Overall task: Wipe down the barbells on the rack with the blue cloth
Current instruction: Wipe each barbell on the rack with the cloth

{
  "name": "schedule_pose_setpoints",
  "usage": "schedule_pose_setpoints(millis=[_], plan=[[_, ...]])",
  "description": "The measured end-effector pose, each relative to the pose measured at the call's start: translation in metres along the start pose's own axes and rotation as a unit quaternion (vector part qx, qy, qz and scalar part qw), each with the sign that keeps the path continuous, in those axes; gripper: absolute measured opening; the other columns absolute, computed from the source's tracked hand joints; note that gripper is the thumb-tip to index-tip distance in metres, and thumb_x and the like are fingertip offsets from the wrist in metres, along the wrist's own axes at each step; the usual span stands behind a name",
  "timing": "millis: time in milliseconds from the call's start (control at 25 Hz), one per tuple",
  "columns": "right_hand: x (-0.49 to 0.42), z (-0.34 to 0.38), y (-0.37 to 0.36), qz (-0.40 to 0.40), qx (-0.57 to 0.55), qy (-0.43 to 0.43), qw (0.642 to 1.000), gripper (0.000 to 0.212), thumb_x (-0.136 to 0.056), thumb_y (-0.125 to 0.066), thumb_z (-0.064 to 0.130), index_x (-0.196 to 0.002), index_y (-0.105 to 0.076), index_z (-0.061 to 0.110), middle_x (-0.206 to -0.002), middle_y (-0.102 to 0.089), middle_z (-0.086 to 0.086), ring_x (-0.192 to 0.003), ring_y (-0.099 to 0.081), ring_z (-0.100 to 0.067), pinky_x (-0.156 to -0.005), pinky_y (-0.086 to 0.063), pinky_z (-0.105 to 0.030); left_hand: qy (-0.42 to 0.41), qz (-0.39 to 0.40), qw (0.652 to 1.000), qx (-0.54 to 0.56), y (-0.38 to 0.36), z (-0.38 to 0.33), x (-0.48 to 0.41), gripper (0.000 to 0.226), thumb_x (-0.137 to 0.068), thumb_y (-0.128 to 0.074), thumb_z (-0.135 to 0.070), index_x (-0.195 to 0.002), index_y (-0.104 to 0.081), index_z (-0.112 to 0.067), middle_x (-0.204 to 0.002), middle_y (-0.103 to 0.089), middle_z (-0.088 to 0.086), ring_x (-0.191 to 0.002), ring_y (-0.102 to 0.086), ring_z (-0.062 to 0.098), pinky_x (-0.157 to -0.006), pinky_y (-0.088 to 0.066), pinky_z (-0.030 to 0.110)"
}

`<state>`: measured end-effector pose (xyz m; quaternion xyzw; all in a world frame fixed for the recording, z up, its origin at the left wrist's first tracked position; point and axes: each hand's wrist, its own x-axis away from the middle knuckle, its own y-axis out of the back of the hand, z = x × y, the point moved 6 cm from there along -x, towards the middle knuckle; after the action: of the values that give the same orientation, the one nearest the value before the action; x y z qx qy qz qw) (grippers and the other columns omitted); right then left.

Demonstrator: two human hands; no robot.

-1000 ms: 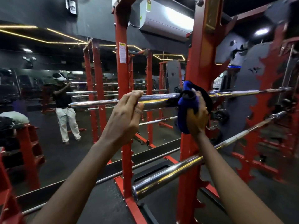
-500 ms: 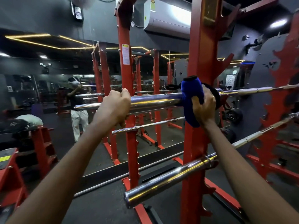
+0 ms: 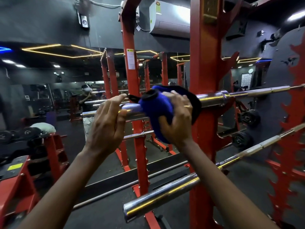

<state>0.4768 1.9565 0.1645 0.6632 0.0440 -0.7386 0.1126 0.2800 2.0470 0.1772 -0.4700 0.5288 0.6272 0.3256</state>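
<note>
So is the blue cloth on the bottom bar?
No, the blue cloth is wrapped round the upper barbell, gripped there by the right hand.

The left forearm (image 3: pixel 66 179) and right forearm (image 3: pixel 222 179) are bare from the frame's lower edge to the wrists; the left hand (image 3: pixel 105 128) shows raised tendons along its back; the right hand (image 3: pixel 178 119) has a thin gold-coloured ring (image 3: pixel 188 106) on one finger (only a glint of it shows); in the mirror (image 3: pixel 41 76) the person's small reflection (image 3: pixel 85 104) wears a white headset (image 3: pixel 86 88), a dark top (image 3: pixel 84 103) and pale trousers (image 3: pixel 87 124).
</note>
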Motion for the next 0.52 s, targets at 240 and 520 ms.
schedule_pose_setpoints(millis=[240, 520], plan=[[-0.009, -0.082, 0.039, -0.060, 0.043, -0.002, 0.997, 0.053, -0.092, -0.052, 0.054, -0.120, -0.063, 0.010, -0.115, -0.069, -0.015, -0.117, -0.061, -0.032, -0.105, -0.039, -0.062, -0.040, 0.002, 0.995, -0.089, 0.005, -0.008, 0.004, 0.045, -0.107, -0.033, -0.024, -0.144, -0.051, -0.004, -0.155, -0.044, 0.015, -0.142, -0.041, 0.031, -0.114, -0.031, 0.042], [-0.007, -0.117, 0.050, -0.155, 0.011, -0.207, 0.966, 0.051, -0.088, -0.050, 0.037, -0.118, -0.064, -0.002, -0.122, -0.066, -0.024, -0.127, -0.054, -0.045, -0.108, -0.037, -0.066, 0.004, 0.054, 0.998, -0.031, 0.009, -0.006, 0.002, 0.050, -0.108, -0.030, -0.031, -0.155, -0.039, -0.018, -0.160, -0.037, -0.002, -0.145, -0.030, 0.005, -0.117, -0.015, 0.016]])
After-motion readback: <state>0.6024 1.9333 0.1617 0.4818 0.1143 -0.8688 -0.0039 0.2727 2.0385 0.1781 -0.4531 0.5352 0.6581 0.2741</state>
